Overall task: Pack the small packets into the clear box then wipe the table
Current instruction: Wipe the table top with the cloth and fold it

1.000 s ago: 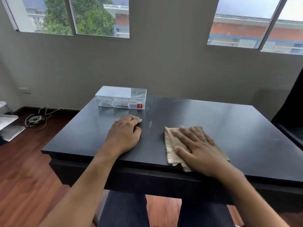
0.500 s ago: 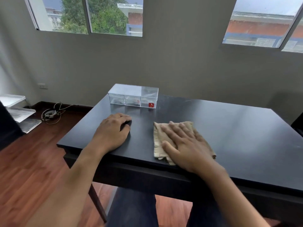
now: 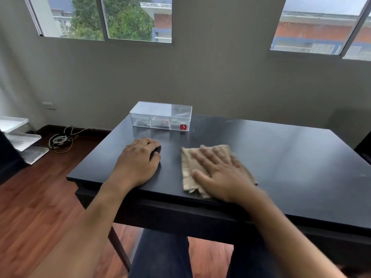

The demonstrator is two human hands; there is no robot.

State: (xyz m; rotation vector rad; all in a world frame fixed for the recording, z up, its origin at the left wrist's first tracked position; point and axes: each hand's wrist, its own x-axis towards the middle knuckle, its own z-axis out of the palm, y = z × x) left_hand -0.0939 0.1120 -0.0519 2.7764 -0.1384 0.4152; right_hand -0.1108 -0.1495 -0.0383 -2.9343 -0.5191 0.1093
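Observation:
The clear box [image 3: 161,115] stands lidded at the far left of the black table [image 3: 291,157], with small packets faintly visible inside its compartments and a red label at its right end. A beige cloth [image 3: 187,173] lies flat near the front edge. My right hand [image 3: 218,173] presses flat on the cloth, fingers spread and blurred. My left hand [image 3: 138,163] rests palm down on the bare tabletop to the left, fingers loosely curled, holding nothing.
A grey wall with windows runs behind the table. On the wooden floor to the left lie a coil of cables [image 3: 60,139] and stacked white trays [image 3: 19,137]. A dark chair edge [image 3: 364,149] shows at the right. My legs are under the table.
My right hand has slid the cloth leftward across the table. The left hand has stayed resting in place while the view turned left.

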